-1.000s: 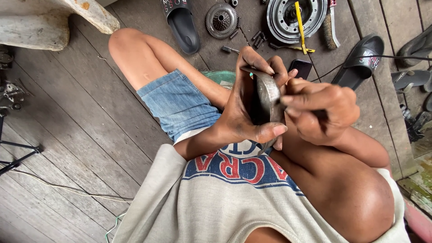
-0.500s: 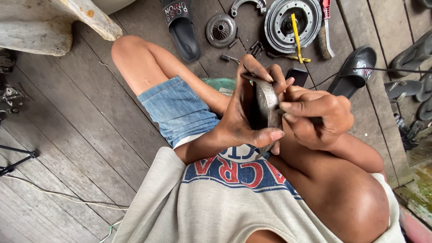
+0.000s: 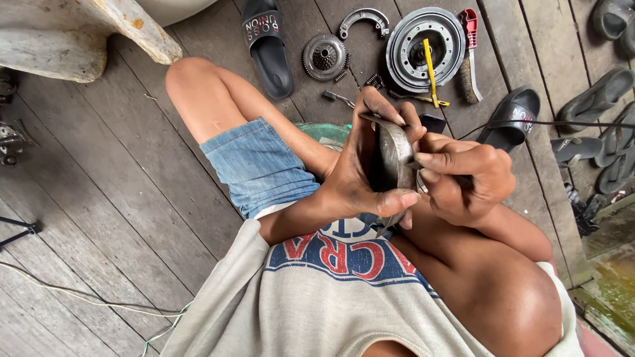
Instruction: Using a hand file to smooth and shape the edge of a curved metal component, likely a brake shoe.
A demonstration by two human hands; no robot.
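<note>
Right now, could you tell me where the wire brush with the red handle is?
In the head view, the wire brush lies on the wooden floor at upper right, right beside the round metal drum.

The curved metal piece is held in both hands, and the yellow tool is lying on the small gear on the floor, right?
Not quite. The curved metal piece is indeed held between the left hand and the right hand. But the head view shows the yellow tool lying across the big round metal drum, not on the small gear, which sits beside it.
</note>
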